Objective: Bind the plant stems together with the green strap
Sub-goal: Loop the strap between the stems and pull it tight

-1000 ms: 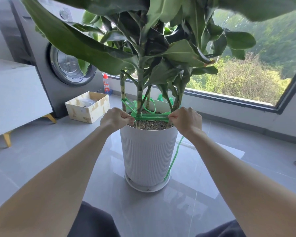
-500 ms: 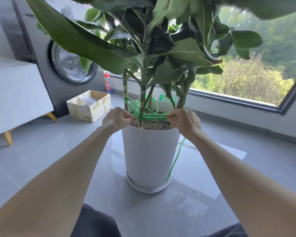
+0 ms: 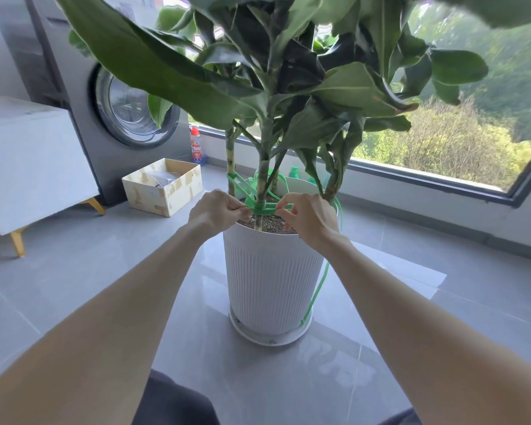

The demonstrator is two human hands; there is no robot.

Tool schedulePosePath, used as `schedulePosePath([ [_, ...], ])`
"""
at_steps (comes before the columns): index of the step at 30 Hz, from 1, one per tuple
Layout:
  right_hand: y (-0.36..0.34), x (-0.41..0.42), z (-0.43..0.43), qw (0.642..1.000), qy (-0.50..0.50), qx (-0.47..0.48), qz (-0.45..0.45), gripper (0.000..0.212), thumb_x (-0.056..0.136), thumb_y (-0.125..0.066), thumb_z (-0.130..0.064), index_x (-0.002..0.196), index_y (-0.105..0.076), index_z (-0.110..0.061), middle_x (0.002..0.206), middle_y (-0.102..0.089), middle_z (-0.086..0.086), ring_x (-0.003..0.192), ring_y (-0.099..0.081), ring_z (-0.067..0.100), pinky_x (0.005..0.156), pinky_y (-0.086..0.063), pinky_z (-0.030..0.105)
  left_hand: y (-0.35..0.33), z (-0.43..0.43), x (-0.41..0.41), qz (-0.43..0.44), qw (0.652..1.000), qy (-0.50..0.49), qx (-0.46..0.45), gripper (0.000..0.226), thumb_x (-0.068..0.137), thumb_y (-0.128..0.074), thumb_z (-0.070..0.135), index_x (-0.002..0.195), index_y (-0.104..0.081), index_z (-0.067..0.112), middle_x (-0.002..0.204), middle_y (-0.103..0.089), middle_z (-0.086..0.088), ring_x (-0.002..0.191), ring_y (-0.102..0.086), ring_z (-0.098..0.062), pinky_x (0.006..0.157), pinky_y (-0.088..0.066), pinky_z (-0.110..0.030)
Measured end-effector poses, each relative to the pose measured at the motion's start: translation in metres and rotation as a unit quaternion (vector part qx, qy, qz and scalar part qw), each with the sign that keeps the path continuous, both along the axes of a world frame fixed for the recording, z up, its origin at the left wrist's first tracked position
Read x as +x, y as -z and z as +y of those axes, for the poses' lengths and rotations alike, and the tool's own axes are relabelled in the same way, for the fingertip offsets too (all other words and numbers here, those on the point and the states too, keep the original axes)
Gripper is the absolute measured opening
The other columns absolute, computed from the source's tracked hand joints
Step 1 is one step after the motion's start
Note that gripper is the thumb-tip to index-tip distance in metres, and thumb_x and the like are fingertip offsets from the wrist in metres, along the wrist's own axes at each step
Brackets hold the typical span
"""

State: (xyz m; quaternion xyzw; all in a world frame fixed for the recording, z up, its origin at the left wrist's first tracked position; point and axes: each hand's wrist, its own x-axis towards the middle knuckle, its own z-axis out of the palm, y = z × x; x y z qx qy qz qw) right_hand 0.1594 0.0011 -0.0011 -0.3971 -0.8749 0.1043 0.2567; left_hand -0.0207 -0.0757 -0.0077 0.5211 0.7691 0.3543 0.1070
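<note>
Found both hands up at the rim of a ribbed white pot (image 3: 273,277), working low among the plant stems (image 3: 261,179). Saw the left hand (image 3: 218,211) curled, thumb and forefinger pinching the green strap (image 3: 265,209) just left of the middle stem. Saw the right hand (image 3: 311,220) likewise pinching the strap just right of that stem, remaining fingers loosely bent. Traced the strap flat and level between the two hands, crossing the front of the middle stem just above the soil (image 3: 276,226). Followed it from the left hand up to the far-left stem, wrapped there a little higher, with further green loops behind the middle stems. Could not tell how those loops crossed one another. Picked out a loose tail going over the pot's right rim, down its side and onto the saucer (image 3: 270,338) beneath. Noted broad dark leaves (image 3: 172,72) spreading overhead. Placed the pot on a glossy grey tiled floor (image 3: 89,271) near a large window (image 3: 442,142). Spotted, off to the left, a grey washing machine (image 3: 129,111), an open cardboard box (image 3: 163,191), a red-capped bottle (image 3: 196,145) and a white cabinet (image 3: 28,167) on gold legs. Glimpsed a green bottle (image 3: 294,171) just behind the pot.
</note>
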Motion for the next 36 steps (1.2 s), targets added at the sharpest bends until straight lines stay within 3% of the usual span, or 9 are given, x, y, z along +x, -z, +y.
schedulePosePath([
  [3,0.002,-0.01,-0.004,1.0,0.007,0.005,-0.01,0.014,0.091,-0.06,-0.034,0.099,-0.068,-0.025,0.073,-0.071,-0.003,0.065,-0.064,0.016,0.059,-0.045,0.025,0.0,0.0,0.0,0.008,1.0,0.001,0.004,0.014,0.084,-0.069,0.036,0.092,-0.077,0.028,0.088,-0.074,0.01,0.084,-0.063,-0.012,0.074,-0.049,-0.028],
  [6,0.004,-0.017,-0.005,1.0,0.01,0.0,-0.008,0.015,0.09,-0.062,-0.037,0.098,-0.067,-0.025,0.076,-0.071,-0.003,0.071,-0.066,0.019,0.061,-0.046,0.026,0.001,0.0,-0.001,0.01,1.0,0.002,0.007,0.014,0.084,-0.069,0.036,0.093,-0.076,0.029,0.089,-0.074,0.009,0.087,-0.064,-0.013,0.078,-0.053,-0.032],
  [17,0.004,-0.013,-0.004,0.999,0.025,-0.022,0.005,0.014,0.088,-0.062,-0.039,0.096,-0.069,-0.03,0.075,-0.071,-0.003,0.071,-0.066,0.02,0.063,-0.05,0.027,0.005,0.002,0.004,0.016,1.0,-0.008,0.012,0.016,0.088,-0.064,0.032,0.101,-0.074,0.031,0.099,-0.073,0.007,0.096,-0.064,-0.016,0.087,-0.051,-0.038],
  [29,0.005,0.006,0.001,1.0,0.026,-0.007,0.003,0.018,0.086,-0.062,-0.045,0.099,-0.07,-0.034,0.072,-0.069,-0.004,0.074,-0.065,0.019,0.067,-0.052,0.029,0.012,0.007,0.014,-0.088,0.995,-0.033,0.046,0.015,0.088,-0.065,0.03,0.095,-0.076,0.023,0.09,-0.074,0.003,0.094,-0.066,-0.019,0.088,-0.051,-0.04],
  [36,-0.001,0.017,-0.002,1.0,0.022,-0.004,0.003,0.022,0.086,-0.063,-0.043,0.105,-0.07,-0.033,0.072,-0.066,-0.008,0.075,-0.063,0.016,0.059,-0.045,0.025,0.011,0.007,0.017,-0.122,0.99,-0.041,0.051,0.022,0.085,-0.07,0.025,0.106,-0.073,0.019,0.104,-0.072,-0.003,0.101,-0.065,-0.019,0.095,-0.049,-0.039],
])
